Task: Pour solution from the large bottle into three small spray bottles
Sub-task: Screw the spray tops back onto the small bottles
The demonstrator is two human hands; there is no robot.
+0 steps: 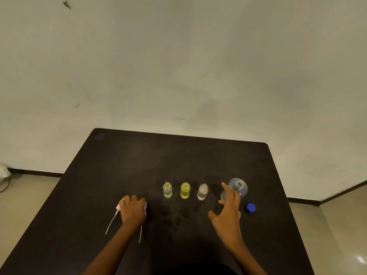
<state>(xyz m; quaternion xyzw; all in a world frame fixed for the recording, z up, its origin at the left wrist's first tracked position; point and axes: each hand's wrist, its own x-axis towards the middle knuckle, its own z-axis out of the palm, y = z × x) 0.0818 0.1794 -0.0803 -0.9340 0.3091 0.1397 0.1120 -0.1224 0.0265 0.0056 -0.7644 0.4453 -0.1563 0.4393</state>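
Three small uncapped spray bottles stand in a row on the black table (pixel 178 155): a clear one (pixel 167 190), a yellow one (pixel 185 190) and a pinkish one (pixel 202 192). To their right stands the large clear bottle (pixel 238 186), its mouth open. Its blue cap (pixel 251 207) lies on the table near it. My right hand (pixel 228 207) hovers with fingers spread just in front of the large bottle, partly hiding its lower left side. My left hand (pixel 132 210) rests curled over pink spray tops (pixel 146 209), whose white dip tubes (pixel 111 223) stick out toward me.
A pale wall rises behind the table's far edge. Tiled floor shows on both sides, with a cable and a white object at the far left (pixel 4 173). A few wet spots mark the table in front of the small bottles.
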